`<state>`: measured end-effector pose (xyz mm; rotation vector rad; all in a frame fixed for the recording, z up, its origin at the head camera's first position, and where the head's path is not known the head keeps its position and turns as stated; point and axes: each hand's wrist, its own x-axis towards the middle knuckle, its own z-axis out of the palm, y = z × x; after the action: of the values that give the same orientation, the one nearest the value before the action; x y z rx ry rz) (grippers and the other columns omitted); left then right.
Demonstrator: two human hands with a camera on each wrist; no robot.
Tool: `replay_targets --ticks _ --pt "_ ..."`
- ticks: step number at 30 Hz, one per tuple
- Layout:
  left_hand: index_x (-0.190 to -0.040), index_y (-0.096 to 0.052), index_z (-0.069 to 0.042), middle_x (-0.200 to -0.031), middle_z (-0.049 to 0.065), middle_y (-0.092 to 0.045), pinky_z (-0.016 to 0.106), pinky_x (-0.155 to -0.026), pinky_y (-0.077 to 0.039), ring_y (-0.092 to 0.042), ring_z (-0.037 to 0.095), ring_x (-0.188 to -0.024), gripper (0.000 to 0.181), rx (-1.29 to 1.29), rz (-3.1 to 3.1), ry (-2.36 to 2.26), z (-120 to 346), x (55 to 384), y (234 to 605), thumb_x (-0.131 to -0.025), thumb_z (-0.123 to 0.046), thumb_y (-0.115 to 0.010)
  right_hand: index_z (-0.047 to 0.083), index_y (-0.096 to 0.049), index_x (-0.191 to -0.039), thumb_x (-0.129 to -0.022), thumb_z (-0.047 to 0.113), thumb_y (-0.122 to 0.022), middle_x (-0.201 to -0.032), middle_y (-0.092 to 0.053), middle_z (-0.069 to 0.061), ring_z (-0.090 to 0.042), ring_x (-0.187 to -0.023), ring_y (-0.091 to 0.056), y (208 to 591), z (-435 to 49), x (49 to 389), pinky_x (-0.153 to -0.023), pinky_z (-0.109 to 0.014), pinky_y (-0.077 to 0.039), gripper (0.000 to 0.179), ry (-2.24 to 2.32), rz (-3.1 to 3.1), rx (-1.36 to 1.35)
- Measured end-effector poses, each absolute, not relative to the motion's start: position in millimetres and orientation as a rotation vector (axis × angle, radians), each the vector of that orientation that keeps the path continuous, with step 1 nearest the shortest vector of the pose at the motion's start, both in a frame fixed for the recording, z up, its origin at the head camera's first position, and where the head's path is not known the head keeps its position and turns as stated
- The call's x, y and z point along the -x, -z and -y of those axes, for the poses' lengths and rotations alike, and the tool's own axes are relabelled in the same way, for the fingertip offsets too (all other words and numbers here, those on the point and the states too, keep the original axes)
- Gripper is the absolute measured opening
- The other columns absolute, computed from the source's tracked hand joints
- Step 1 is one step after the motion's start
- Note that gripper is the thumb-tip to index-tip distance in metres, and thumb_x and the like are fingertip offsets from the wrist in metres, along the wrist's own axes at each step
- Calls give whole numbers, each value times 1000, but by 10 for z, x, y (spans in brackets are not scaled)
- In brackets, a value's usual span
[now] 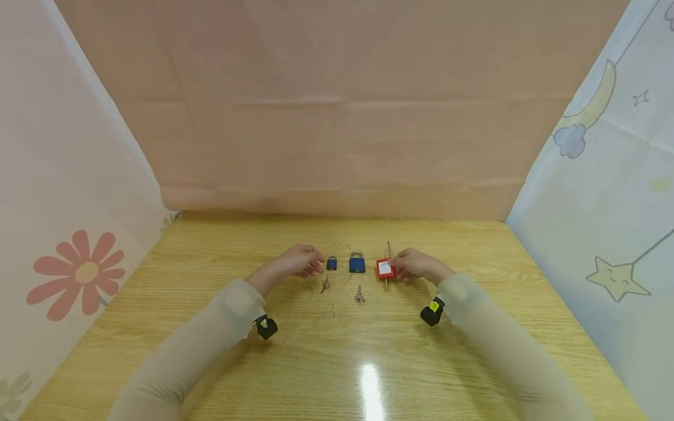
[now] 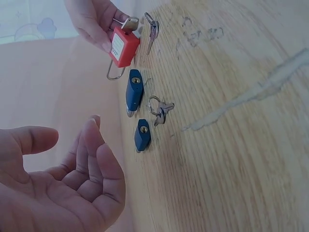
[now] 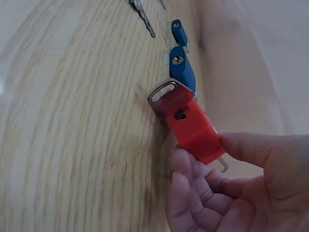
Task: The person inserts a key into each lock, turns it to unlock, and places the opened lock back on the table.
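Note:
My right hand point(image 1: 416, 264) pinches a red padlock point(image 1: 385, 269) between thumb and fingers. A white label is on the padlock's face, its metal shackle points toward the back, and a key point(image 3: 170, 98) sits in its bottom. To the left, a larger blue padlock point(image 1: 357, 263) and a smaller blue padlock point(image 1: 332, 263) are on the table, keyholes facing me. Beside the smaller one, my left hand point(image 1: 301, 261) hovers with loosely bent fingers and holds nothing; its palm and thumb show in the left wrist view.
On the wooden table point(image 1: 316, 362), a ring of small keys point(image 1: 325, 285) lies before the small blue padlock. Another ring with keys point(image 1: 360, 294) lies before the larger one. A pinkish cloth point(image 1: 337, 146) hangs behind the table, with patterned sheets on both sides.

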<state>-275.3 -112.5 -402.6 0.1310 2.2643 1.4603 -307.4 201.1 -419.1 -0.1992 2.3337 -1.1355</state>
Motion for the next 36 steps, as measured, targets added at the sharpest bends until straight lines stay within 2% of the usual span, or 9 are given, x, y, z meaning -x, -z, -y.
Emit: replay_targets --ticks 7,14,21,28,32,35,36 --pt "-119 -59 3 -93 10 -69 34 -73 -54 -65 18 -78 34 -136 -2265 -1443 1105 2748 4025 -103 -21 -42 -6 -59 -100 -102 17 -47 -76 -55 -2 -10 -64 -53 4170 -1980 3093 -58 -20 -50 26 1086 -2328 208" --pt "-119 -59 3 -94 11 -70 34 -74 -54 -64 19 -78 34 -139 -2261 -1447 1095 2727 4018 -102 -20 -41 -3 -60 -88 -103 16 -47 -68 -54 -1 -9 -59 -51 4162 -1950 3092 -55 -19 -48 27 1010 -2358 217" --pt "-120 -59 4 -98 15 -69 32 -72 -52 -64 18 -77 34 -145 -2266 -1440 1087 2715 4022 -102 -19 -41 -5 -51 -99 -102 13 -46 -77 -53 -4 -9 -58 -52 4169 -1922 3086 -55 -19 -51 19 1034 -2356 167" --pt "-121 -59 4 -100 16 -69 31 -71 -52 -65 21 -80 35 -154 -2267 -1435 1089 2719 4039 -102 -20 -42 -4 -49 -98 -102 12 -45 -77 -52 -5 -10 -58 -53 4131 -1889 3042 -56 -21 -54 18 1032 -2362 117" --pt "-121 -58 4 -99 14 -69 32 -72 -53 -65 24 -82 35 -153 -2262 -1432 1087 2719 4049 -102 -21 -42 2 -49 -90 -102 24 -47 -70 -51 -3 -11 -55 -51 4106 -1854 3010 -52 -23 -51 26 991 -2377 64" --pt "-121 -59 3 -97 13 -69 34 -74 -53 -66 26 -84 35 -152 -2258 -1430 1082 2710 4047 -103 -22 -42 9 -46 -74 -100 40 -51 -59 -44 1 -11 -49 -46 4103 -1813 2986 -49 -24 -47 40 902 -2442 64" --pt "-121 -59 3 -97 13 -69 34 -74 -53 -66 27 -85 35 -151 -2257 -1428 1081 2708 4047 -103 -22 -42 10 -46 -74 -98 44 -53 -58 -42 2 -11 -47 -44 4104 -1792 2980 -49 -24 -48 42 863 -2477 67"
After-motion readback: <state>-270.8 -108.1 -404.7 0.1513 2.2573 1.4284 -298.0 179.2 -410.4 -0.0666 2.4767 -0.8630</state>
